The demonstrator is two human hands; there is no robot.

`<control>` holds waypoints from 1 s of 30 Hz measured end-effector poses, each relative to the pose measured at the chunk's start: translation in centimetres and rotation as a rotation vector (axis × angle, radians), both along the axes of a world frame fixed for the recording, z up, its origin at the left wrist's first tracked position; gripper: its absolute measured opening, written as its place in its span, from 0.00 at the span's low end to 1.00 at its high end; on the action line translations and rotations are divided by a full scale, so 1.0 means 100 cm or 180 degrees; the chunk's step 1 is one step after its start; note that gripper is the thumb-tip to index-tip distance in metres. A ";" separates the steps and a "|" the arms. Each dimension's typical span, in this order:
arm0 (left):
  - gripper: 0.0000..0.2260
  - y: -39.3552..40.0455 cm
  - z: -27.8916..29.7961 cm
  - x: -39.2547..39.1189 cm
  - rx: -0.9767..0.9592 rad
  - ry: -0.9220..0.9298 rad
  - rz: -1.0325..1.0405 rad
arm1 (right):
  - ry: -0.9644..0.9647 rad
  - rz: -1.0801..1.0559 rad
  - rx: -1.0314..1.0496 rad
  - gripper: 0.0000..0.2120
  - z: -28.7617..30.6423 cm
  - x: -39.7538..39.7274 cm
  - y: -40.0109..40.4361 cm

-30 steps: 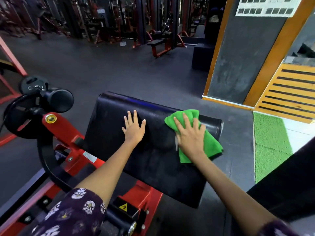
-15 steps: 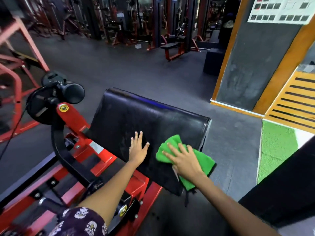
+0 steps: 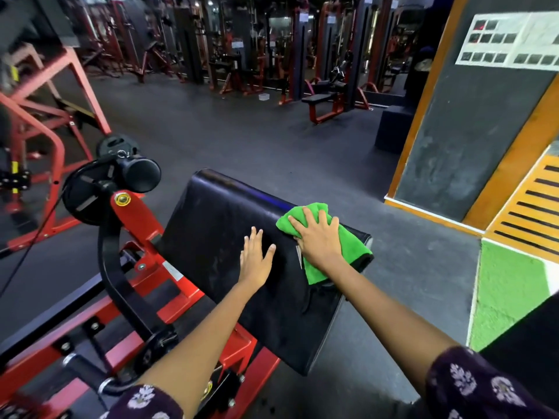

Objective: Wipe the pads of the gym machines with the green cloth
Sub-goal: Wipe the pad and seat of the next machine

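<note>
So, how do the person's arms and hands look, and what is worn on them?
Both hands, left hand and right hand, are bare: no gloves, and no rings or watch that I can see. The forearms are uncovered. Dark purple sleeves with a pale flower print end near the elbows.

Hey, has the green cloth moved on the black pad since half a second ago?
Yes. The green cloth, under the right hand, has gone from the near lower edge of the black pad up to its far top edge.
</note>
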State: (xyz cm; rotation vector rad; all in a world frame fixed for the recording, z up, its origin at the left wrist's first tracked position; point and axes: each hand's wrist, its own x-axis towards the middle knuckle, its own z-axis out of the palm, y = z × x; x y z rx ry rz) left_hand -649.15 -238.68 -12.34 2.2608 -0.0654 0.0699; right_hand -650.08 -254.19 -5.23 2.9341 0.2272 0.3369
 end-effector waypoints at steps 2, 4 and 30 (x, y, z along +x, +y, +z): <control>0.24 0.001 0.005 0.012 -0.0027 0.0037 0.0070 | 0.0086 0.0128 -0.0030 0.25 0.002 0.012 0.006; 0.24 0.003 0.009 0.028 -0.0116 0.0091 0.0193 | 0.0130 0.0250 -0.0081 0.25 0.005 0.023 0.011; 0.14 0.052 0.024 0.184 -0.0726 -0.0761 0.1838 | 0.1222 0.1355 0.0941 0.21 0.030 0.211 0.066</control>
